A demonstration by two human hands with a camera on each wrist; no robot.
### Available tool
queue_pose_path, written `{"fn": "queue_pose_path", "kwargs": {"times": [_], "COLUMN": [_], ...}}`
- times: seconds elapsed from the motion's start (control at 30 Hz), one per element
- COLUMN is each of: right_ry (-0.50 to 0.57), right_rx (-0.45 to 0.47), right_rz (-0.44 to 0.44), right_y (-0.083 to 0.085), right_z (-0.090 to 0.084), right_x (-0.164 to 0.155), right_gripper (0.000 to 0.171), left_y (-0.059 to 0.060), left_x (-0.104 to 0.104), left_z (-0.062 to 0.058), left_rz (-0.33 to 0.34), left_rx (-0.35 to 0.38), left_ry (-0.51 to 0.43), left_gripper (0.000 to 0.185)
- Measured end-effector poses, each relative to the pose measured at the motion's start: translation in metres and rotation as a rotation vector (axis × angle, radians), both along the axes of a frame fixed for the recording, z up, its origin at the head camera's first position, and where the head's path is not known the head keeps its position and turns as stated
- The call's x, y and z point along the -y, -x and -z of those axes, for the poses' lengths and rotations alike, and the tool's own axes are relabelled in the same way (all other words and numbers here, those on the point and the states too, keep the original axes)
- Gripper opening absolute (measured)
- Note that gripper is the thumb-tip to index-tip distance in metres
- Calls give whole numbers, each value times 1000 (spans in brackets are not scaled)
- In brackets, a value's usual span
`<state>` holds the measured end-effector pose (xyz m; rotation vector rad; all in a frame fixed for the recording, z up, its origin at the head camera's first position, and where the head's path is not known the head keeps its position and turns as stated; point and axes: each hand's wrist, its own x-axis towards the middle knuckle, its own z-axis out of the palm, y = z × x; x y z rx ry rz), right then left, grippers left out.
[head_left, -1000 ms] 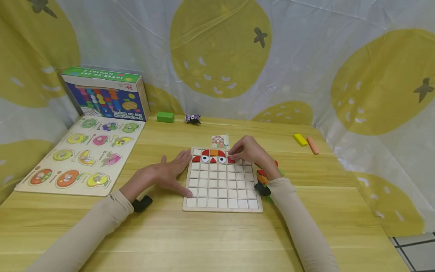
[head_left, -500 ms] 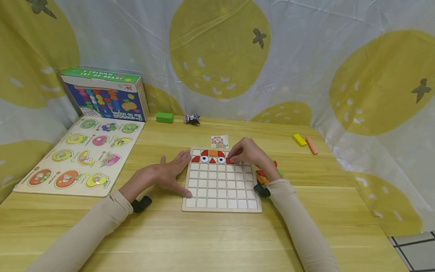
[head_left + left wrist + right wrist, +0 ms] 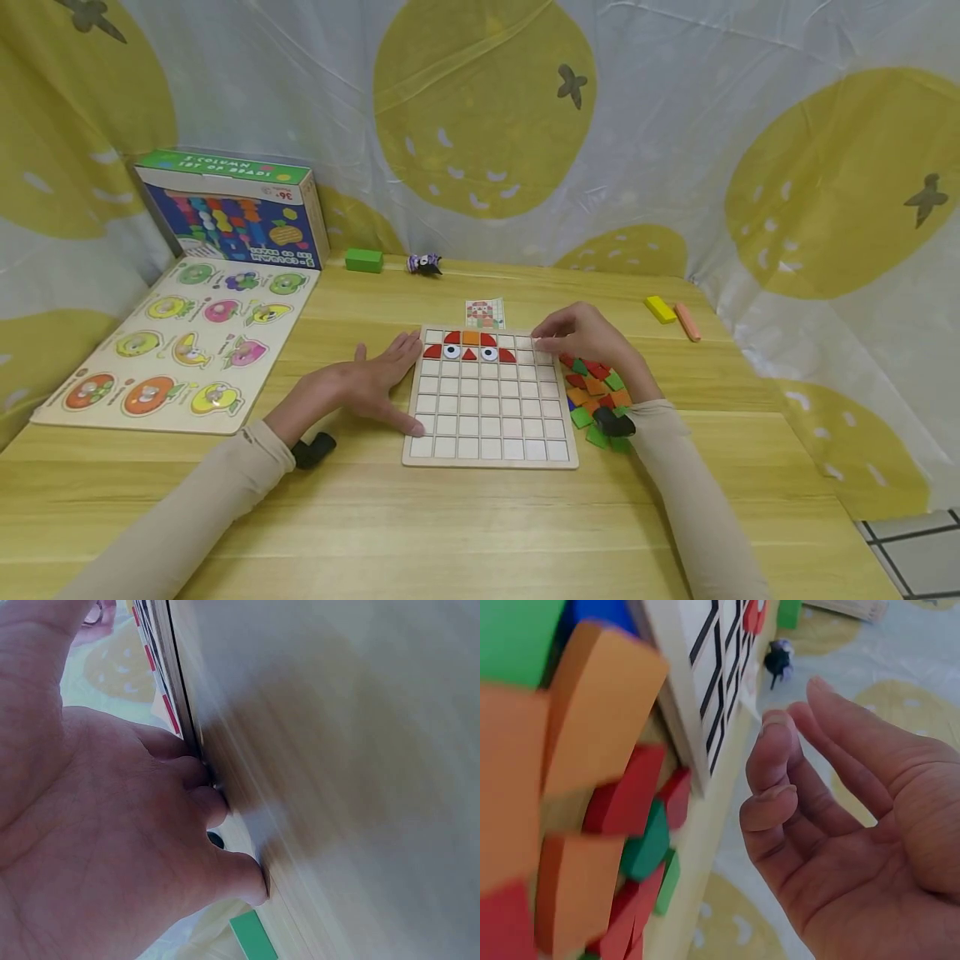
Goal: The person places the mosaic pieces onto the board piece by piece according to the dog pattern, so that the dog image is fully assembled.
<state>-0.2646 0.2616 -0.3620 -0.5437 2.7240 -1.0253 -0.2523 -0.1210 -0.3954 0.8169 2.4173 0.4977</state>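
Note:
A wooden grid board (image 3: 491, 425) lies in front of me in the head view. Its two far rows bear an orange square (image 3: 470, 337), round eye pieces (image 3: 451, 352), and red curved and triangular pieces, the rightmost a red quarter-round piece (image 3: 507, 357). My left hand (image 3: 373, 385) is spread at the board's left edge, thumb over the lower left rim. Over the far right corner hovers my right hand (image 3: 581, 335); the right wrist view shows its fingers (image 3: 769, 761) loosely bent, holding nothing. Beside the board's right edge lies a pile of coloured tiles (image 3: 592, 390).
A small pattern card (image 3: 484, 313) lies beyond the board. At the left are a fruit puzzle board (image 3: 176, 333) and a bead-set box (image 3: 232, 208). A green block (image 3: 363, 261), a small figurine (image 3: 424, 264), a yellow block (image 3: 661, 309) and an orange stick (image 3: 687, 322) sit farther back.
My right hand has let go of the red quarter-round piece, which stays in the second row, and has moved right, uncovering the tile pile. The left hand keeps its place.

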Motion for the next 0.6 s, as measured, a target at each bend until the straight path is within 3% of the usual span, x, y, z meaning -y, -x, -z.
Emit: {"fn": "queue_pose_path", "kwargs": {"times": [0.13,0.3,0.47,0.6], "right_ry": [-1,-5,-26,-40], "right_rx": [-39,-82,-57,-15], "right_rz": [10,13,38,57], "right_y": [-3,-9,-13,-14], "right_z": [2,5,5,6], "right_x": [-21,-45,-60,-67], "right_gripper": [20,20,22,18], "left_y": [1,-4,-9,-9], "left_x": [0,-1,-2,-4], "left_z": [1,-9,-18,-17], "left_rz": [12,15,10,12], "left_rx": [0,20,29,13], "left_ry": [-20,-39,-23,3], "left_gripper": [148,147,144,139]}}
